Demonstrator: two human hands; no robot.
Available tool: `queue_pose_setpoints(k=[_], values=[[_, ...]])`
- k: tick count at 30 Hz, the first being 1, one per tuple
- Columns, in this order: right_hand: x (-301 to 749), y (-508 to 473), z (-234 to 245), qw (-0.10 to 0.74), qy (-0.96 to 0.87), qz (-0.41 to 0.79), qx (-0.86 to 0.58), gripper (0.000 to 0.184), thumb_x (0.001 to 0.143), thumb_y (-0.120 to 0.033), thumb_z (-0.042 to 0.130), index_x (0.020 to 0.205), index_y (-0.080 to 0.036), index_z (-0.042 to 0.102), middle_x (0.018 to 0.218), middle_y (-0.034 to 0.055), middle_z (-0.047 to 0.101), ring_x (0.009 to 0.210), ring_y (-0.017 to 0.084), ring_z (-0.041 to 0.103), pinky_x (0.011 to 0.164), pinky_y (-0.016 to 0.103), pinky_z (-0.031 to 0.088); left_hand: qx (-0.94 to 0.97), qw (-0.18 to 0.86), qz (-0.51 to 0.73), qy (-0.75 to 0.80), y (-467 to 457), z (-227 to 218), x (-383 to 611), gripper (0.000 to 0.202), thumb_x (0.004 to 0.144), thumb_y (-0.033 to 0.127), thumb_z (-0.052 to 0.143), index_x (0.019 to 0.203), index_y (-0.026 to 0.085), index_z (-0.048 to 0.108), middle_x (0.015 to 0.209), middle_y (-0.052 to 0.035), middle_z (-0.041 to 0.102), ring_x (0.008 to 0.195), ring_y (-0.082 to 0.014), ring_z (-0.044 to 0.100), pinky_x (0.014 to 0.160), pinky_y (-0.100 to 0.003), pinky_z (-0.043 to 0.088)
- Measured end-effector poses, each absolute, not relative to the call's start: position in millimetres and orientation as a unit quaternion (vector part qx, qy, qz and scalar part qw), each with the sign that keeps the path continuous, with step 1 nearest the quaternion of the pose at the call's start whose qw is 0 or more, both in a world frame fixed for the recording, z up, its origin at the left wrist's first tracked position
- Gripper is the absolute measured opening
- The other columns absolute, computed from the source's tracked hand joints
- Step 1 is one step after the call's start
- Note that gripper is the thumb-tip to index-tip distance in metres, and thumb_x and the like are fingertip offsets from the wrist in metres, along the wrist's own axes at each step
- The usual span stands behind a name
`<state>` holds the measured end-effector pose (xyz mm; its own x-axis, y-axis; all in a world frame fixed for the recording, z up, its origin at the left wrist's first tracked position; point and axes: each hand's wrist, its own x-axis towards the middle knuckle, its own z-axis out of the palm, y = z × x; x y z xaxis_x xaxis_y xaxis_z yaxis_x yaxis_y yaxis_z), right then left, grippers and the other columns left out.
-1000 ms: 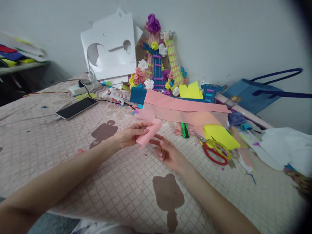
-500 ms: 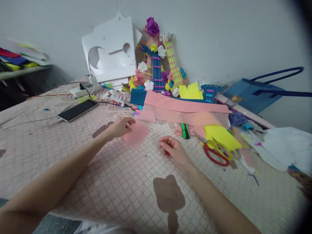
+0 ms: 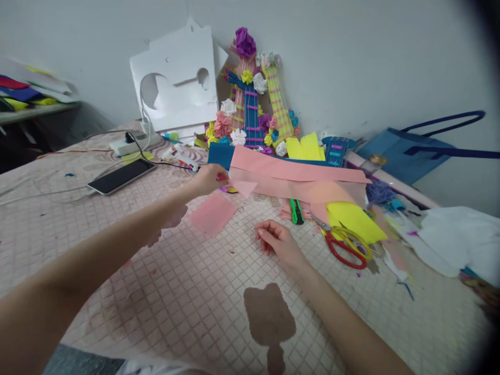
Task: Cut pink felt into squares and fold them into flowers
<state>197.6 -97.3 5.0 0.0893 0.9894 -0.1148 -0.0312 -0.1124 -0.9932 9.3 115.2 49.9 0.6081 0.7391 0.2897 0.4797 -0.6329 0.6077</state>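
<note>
A pale wall (image 3: 339, 67) backs the scene, and in front of it spreads the worktop (image 3: 187, 297) where I work, its quilted pink-beige cover marked with brown patches. A white board (image 3: 175, 107) with cut-out holes stands upright at the back, left of centre; a blue bag (image 3: 406, 156) with dark handles sits at the far right. Between them rise paper shapes decorated (image 3: 252, 112) with bars and crumpled paper flowers. A long pink strip (image 3: 297, 165) lies across the middle in front of those, over a blue one.

My right hand (image 3: 282, 244) is at the centre, near the worktop surface, fingers loosely curled; whether thumb and fingertip meet, I cannot tell. My left hand (image 3: 209, 179) reaches farther out, beside the left end of the long strip, its fingers drawn together.

Open-handled scissors (image 3: 331, 229), red and yellow, lie to the right, touching a bright yellow sheet (image 3: 355, 221). A dark-screened phone (image 3: 122, 176) rests on the left, near a tangle of cables. The rectangular pink sheet (image 3: 214, 214) lies flat between my two hands, just below the left one. A green cutter (image 3: 296, 211) is beneath the strips' front edge. Smallest is the pale pink piece (image 3: 245, 188), tilted, one end clamped in my left fingers.
</note>
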Motion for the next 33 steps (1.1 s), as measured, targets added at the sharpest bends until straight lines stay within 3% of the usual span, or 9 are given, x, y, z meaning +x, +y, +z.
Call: queue_pose_setpoints(k=[4, 7, 11, 14, 17, 21, 25, 28, 33], values=[[199.6, -96.2, 6.0, 0.547, -0.423, 0.473, -0.545, 0.028, 0.074, -0.033, 0.067, 0.097, -0.022, 0.056, 0.087, -0.001, 0.058, 0.052, 0.006, 0.05, 0.042, 0.02, 0.039, 0.757, 0.537, 0.193, 0.317, 106.9, 72.9, 4.5, 0.017, 0.066, 0.026, 0.071, 0.077, 0.014, 0.067, 0.072, -0.0036, 0.065, 0.067, -0.0136, 0.059, 0.067, -0.026, 0.045], [199.3, -96.7, 13.4, 0.578, -0.405, 0.464, -0.536, 0.048, 0.07, -0.03, 0.071, 0.113, -0.029, 0.05, 0.11, 0.0016, 0.054, 0.059, 0.007, 0.051, 0.047, 0.021, 0.042, 0.733, 0.617, 0.135, 0.253, 85.0, 77.2, 7.1, 0.016, 0.065, 0.024, 0.074, 0.075, 0.014, 0.067, 0.07, -0.0021, 0.065, 0.066, -0.0117, 0.059, 0.065, -0.024, 0.046], [197.3, -98.0, 23.4, 0.595, -0.416, 0.485, -0.488, 0.049, 0.07, -0.031, 0.071, 0.115, -0.031, 0.052, 0.124, 0.0025, 0.05, 0.061, 0.006, 0.046, 0.046, 0.021, 0.04, 0.73, 0.649, 0.103, 0.188, 55.9, 73.0, 14.4, 0.014, 0.068, 0.022, 0.074, 0.076, 0.014, 0.066, 0.069, -0.0006, 0.064, 0.064, -0.0098, 0.058, 0.063, -0.021, 0.045], [198.0, -95.4, 20.1, 0.629, -0.365, 0.477, -0.494, 0.048, 0.066, -0.029, 0.075, 0.11, -0.032, 0.055, 0.113, -0.0005, 0.054, 0.063, 0.007, 0.048, 0.047, 0.021, 0.04, 0.742, 0.652, 0.076, 0.135, 46.6, 68.4, 17.1, 0.014, 0.071, 0.023, 0.073, 0.077, 0.014, 0.065, 0.07, -0.0007, 0.064, 0.065, -0.0093, 0.058, 0.063, -0.021, 0.045], [201.6, -91.5, 12.7, 0.626, -0.316, 0.531, -0.476, 0.033, 0.066, -0.032, 0.076, 0.094, -0.027, 0.059, 0.082, -0.0035, 0.054, 0.056, 0.007, 0.044, 0.046, 0.021, 0.038, 0.748, 0.654, 0.049, 0.096, 45.9, 63.1, 17.9, 0.014, 0.075, 0.027, 0.07, 0.08, 0.015, 0.063, 0.074, -0.0018, 0.065, 0.069, -0.0107, 0.059, 0.067, -0.023, 0.047], [207.4, -93.6, 16.3, 0.611, -0.342, 0.518, -0.491, 0.021, 0.07, -0.034, 0.073, 0.081, -0.022, 0.058, 0.066, -0.0045, 0.048, 0.049, 0.008, 0.037, 0.041, 0.021, 0.033, 0.812, 0.56, 0.094, 0.131, 42.3, 52.9, 14.8, 0.018, 0.079, 0.031, 0.064, 0.089, 0.015, 0.063, 0.084, -0.0059, 0.067, 0.077, -0.0153, 0.062, 0.071, -0.028, 0.049], [214.7, -105.4, 29.6, 0.597, -0.508, 0.189, -0.591, 0.009, 0.079, -0.032, 0.063, 0.082, -0.024, 0.059, 0.079, 0.0021, 0.058, 0.064, 0.015, 0.05, 0.055, 0.03, 0.044, 0.904, 0.299, 0.23, 0.201, 27.7, 36.8, 0.0, 0.04, 0.075, 0.022, 0.066, 0.114, 0.019, 0.058, 0.119, -0.0111, 0.06, 0.112, -0.0259, 0.053, 0.098, -0.043, 0.04], [218.3, -116.2, 28.4, 0.466, -0.712, -0.006, -0.525, 0.008, 0.082, -0.019, 0.058, 0.08, -0.025, 0.062, 0.087, 0.0055, 0.062, 0.085, 0.022, 0.055, 0.076, 0.04, 0.046, 0.939, 0.177, 0.221, 0.196, 18.6, 23.6, -16.5, 0.052, 0.074, 0.013, 0.062, 0.125, 0.022, 0.051, 0.138, -0.0112, 0.046, 0.133, -0.0304, 0.033, 0.109, -0.052, 0.024], [215.4, -134.8, 8.9, 0.246, -0.874, 0.045, -0.417, 0.025, 0.084, -0.008, 0.048, 0.099, -0.023, 0.061, 0.097, 0.0063, 0.064, 0.097, 0.023, 0.054, 0.084, 0.042, 0.044, 0.942, 0.117, 0.208, 0.237, 11.0, 18.8, -33.1, 0.058, 0.075, 0.008, 0.056, 0.131, 0.021, 0.044, 0.143, -0.013, 0.038, 0.138, -0.0324, 0.021, 0.111, -0.058, 0.014]])
